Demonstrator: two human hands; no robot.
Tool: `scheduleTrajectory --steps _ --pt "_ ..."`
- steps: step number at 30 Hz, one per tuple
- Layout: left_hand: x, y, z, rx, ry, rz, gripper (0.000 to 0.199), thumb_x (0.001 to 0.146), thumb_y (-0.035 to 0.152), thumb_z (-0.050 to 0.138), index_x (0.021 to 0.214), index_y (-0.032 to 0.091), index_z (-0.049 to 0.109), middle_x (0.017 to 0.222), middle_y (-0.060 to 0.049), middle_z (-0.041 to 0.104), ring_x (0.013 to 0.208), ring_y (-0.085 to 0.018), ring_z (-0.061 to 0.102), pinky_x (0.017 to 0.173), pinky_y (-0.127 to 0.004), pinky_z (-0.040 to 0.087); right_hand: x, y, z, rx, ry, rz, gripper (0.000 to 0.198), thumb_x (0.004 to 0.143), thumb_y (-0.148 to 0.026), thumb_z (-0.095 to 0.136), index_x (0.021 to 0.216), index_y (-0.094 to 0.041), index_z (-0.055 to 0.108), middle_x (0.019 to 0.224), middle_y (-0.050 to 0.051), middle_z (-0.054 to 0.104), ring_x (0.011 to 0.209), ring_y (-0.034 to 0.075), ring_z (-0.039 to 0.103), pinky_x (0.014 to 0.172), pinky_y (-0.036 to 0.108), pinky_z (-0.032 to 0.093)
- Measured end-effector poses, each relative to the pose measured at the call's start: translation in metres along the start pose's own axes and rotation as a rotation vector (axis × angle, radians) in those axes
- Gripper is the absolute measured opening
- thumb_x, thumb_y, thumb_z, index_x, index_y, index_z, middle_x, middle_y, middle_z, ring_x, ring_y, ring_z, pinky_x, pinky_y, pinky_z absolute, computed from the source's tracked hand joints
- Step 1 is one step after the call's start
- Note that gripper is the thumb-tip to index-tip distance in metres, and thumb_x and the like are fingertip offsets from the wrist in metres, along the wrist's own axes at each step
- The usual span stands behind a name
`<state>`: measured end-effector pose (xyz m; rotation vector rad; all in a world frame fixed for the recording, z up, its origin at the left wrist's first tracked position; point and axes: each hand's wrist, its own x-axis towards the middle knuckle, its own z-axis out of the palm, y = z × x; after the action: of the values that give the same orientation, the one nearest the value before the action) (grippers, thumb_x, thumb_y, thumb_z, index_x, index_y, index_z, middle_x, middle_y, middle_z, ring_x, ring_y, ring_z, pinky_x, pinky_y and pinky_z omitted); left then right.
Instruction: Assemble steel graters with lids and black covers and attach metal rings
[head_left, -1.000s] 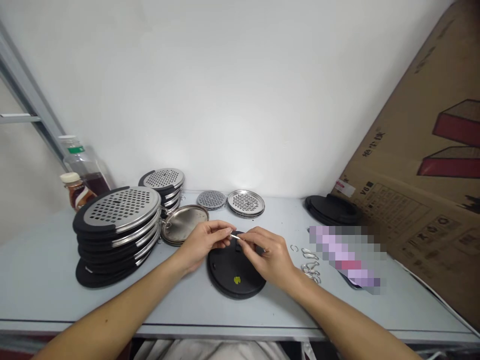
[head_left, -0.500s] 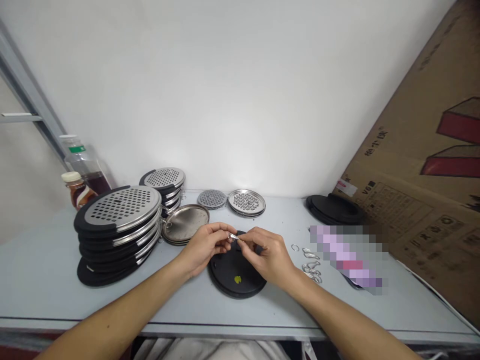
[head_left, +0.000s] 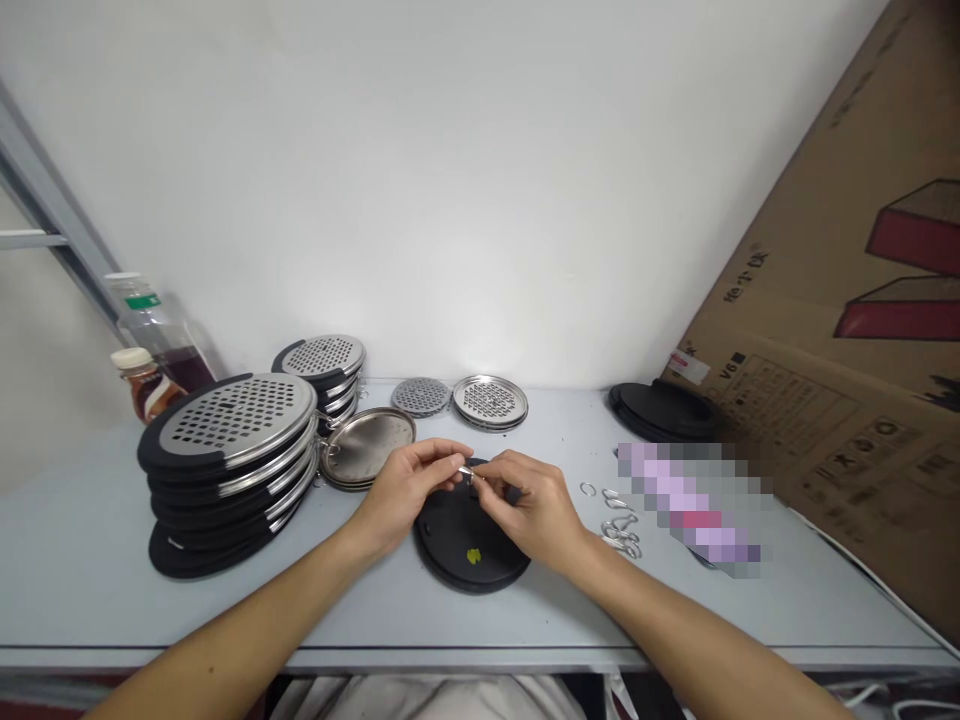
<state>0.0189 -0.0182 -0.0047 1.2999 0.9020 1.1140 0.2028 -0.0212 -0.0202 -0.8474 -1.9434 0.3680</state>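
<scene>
Both hands meet over a round black disc (head_left: 472, 540) with a yellow-green mark near its front. My left hand (head_left: 412, 490) pinches one end of a small silver metal clip (head_left: 466, 470). On the other end are the closed thumb and forefinger of my right hand (head_left: 529, 500). Most of the clip is hidden by fingertips, so its exact form cannot be made out. To the right of my right hand lie several loose silver clips (head_left: 621, 538) and a single metal ring (head_left: 588, 490).
At left stands a tall stack of perforated steel-and-black discs (head_left: 240, 415), a smaller stack (head_left: 322, 355) behind it. Bare metal discs (head_left: 367, 445) and grater plates (head_left: 490, 400) lie mid-table. Bottles (head_left: 161, 330), black discs (head_left: 664, 408), a blurred purple item (head_left: 686, 505) and a cardboard box (head_left: 840, 400) flank them.
The whole view has shifted slightly. My fingers have turned the small clip a little, and less of it shows between them. Both hands stay over the black disc.
</scene>
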Motion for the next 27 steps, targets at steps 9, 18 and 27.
scheduleTrajectory --steps 9,18,27 --pt "-0.006 0.000 0.005 0.155 -0.141 0.063 0.038 0.078 0.029 0.075 0.113 0.018 0.067 0.108 -0.008 0.072 0.099 -0.022 0.068 0.091 -0.034 0.053 0.000 -0.002 -0.009 0.034 0.002 -0.063 0.011 0.087 -0.016 0.059 0.089 -0.019 0.069 0.071 0.004 0.063 0.061 0.013 0.056 0.056 0.025 0.044" --pt "-0.007 0.004 0.006 0.223 -0.066 0.092 0.029 0.079 0.030 0.073 0.105 0.016 0.073 0.098 -0.006 0.076 0.090 -0.021 0.070 0.083 -0.030 0.055 0.000 0.000 -0.008 0.035 0.031 -0.095 0.015 0.088 -0.013 0.057 0.092 -0.019 0.070 0.077 0.006 0.067 0.065 0.014 0.060 0.058 0.026 0.048" --pt "-0.004 0.006 0.001 0.166 -0.073 0.082 0.026 0.075 0.027 0.077 0.101 0.019 0.075 0.093 -0.004 0.076 0.086 -0.017 0.069 0.081 -0.026 0.053 0.000 -0.002 -0.012 0.100 0.079 -0.157 0.019 0.087 -0.009 0.061 0.098 -0.020 0.072 0.082 0.006 0.069 0.071 0.015 0.063 0.063 0.026 0.051"
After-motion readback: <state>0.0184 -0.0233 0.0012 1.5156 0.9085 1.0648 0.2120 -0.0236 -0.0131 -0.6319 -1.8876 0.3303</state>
